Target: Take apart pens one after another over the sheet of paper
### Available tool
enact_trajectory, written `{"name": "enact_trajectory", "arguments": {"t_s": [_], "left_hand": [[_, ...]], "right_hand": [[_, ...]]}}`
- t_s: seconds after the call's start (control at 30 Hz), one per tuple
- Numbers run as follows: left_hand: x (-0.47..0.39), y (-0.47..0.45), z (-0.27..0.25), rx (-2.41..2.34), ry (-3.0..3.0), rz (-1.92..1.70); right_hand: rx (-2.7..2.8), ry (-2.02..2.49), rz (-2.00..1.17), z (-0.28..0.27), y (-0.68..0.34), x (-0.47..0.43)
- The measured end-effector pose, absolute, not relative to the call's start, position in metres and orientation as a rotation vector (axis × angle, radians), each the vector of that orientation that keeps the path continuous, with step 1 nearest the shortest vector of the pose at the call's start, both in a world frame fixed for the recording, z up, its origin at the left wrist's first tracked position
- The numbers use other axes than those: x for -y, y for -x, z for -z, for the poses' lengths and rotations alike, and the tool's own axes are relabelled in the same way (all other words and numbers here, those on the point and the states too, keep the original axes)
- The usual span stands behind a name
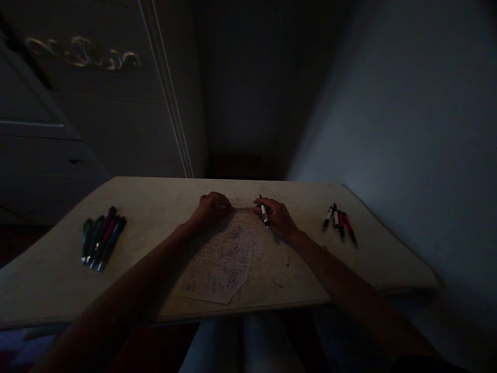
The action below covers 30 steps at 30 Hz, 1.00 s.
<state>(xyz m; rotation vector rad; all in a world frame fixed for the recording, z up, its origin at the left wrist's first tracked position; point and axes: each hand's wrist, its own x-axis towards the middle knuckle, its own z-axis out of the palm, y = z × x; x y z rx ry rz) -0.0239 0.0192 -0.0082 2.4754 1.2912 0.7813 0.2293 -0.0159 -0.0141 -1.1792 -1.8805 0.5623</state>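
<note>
A sheet of paper (223,259) covered in dense dark scribbles lies on the table, with uneven lower edges. At its far end, a pale straight band, like a fold or edge, runs between my hands. My left hand (212,208) is closed at the left end of this band, thumb and fingertips pinching the paper. Across from it, my right hand (276,215) is closed around a black-and-white pen (264,213), which slants between the fingers. The right fingertips also touch the paper's right end. Dim light hides the exact grip.
On the left of the table (155,202) lies a bunch of coloured pens (101,238). Several white, black and red pens (340,224) lie at the right. Small scraps (278,284) rest near the front edge. A cabinet (116,124) and a wall (407,129) flank the table.
</note>
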Motion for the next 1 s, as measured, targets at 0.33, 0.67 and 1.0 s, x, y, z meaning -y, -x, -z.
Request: {"name": "enact_trajectory", "arguments": {"t_s": [0.33,0.67,1.0], "left_hand": [[-0.018,0.018,0.009,-1.137,-2.320,-0.990],[-0.010,0.015,0.003,-1.173,-2.170,-0.934],[-0.013,0.023,0.002,-1.146,-2.171,-0.906]], "right_hand": [[1.956,1.139,-0.582,0.016,-0.226,0.016],[1.887,1.287,-0.497,0.019,-0.232,0.010],[1.838,1.231,-0.500,0.019,-0.238,0.006]]}}
